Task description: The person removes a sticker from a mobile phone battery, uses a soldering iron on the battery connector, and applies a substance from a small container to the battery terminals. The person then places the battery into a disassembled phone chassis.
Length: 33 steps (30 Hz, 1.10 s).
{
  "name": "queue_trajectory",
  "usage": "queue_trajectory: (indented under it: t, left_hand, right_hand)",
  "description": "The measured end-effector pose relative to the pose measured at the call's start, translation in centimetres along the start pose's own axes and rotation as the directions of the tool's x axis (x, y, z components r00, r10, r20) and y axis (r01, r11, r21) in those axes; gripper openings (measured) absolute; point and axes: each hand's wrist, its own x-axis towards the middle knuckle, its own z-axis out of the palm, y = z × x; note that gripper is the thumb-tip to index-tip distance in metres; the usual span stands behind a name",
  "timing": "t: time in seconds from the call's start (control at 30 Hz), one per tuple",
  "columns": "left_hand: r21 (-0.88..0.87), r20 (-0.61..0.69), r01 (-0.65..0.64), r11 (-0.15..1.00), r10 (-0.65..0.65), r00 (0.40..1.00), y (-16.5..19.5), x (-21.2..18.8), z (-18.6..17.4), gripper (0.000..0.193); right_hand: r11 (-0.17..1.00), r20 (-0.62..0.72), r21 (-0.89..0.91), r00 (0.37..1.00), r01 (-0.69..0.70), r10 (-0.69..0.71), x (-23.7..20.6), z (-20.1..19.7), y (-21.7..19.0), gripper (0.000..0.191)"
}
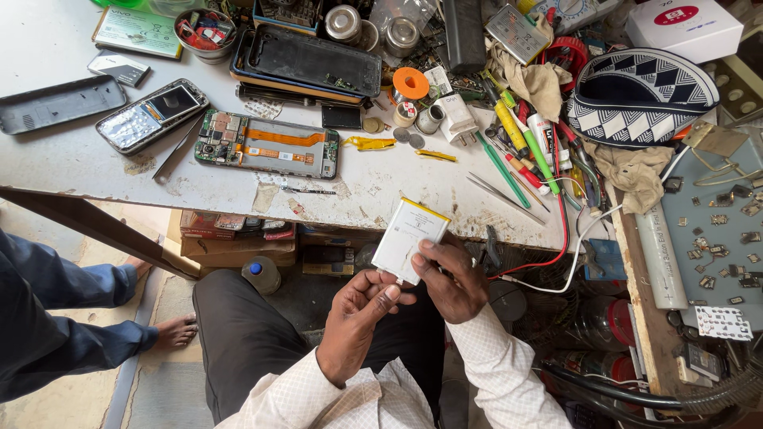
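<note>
A flat white phone battery [406,236] with a yellow top edge is held over my lap, just in front of the bench edge. My right hand [451,278] grips its lower right side, thumb on the face. My left hand [359,316] pinches its bottom edge from below with fingertips. On the bench above lies an opened phone [268,144] with its circuit board and orange ribbon cable exposed, apart from both hands.
The white workbench [71,159] carries another dismantled phone [151,115], a black back cover [60,102], tweezers [501,195], screwdrivers [509,131], a charger [457,117], a patterned pouch [642,95] and a white box [683,28]. Another person's leg and bare feet [171,330] stand at left.
</note>
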Motion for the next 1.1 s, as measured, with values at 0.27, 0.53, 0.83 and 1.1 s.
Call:
queue_trajectory:
  t: [0.27, 0.53, 0.83, 1.1]
  left_hand:
    - [-0.077, 0.057, -0.001, 0.997, 0.005, 0.998, -0.5, -0.7, 0.1, 0.015]
    - [-0.088, 0.067, 0.004, 0.996, 0.002, 0.998, -0.6, -1.0, 0.1, 0.015]
    - [0.107, 0.023, 0.028, 0.994, -0.031, 0.999, -0.8, -1.9, -1.7, 0.03]
    - [0.167, 0.093, -0.099, 0.981, 0.084, 0.992, 1.5, -2.7, -0.5, 0.056]
  right_hand:
    - [0.998, 0.07, -0.047, 0.997, 0.038, -0.035, 0.8, -1.3, -1.2, 0.026]
    - [0.999, 0.092, -0.037, 0.996, 0.008, -0.005, 0.7, -1.6, -1.6, 0.028]
    - [0.955, 0.032, 0.03, 0.955, -0.294, 0.293, 1.3, -3.1, -3.3, 0.022]
    - [0.156, 0.534, 0.361, 0.341, -0.919, 0.774, -0.8, -4.9, -5.2, 0.017]
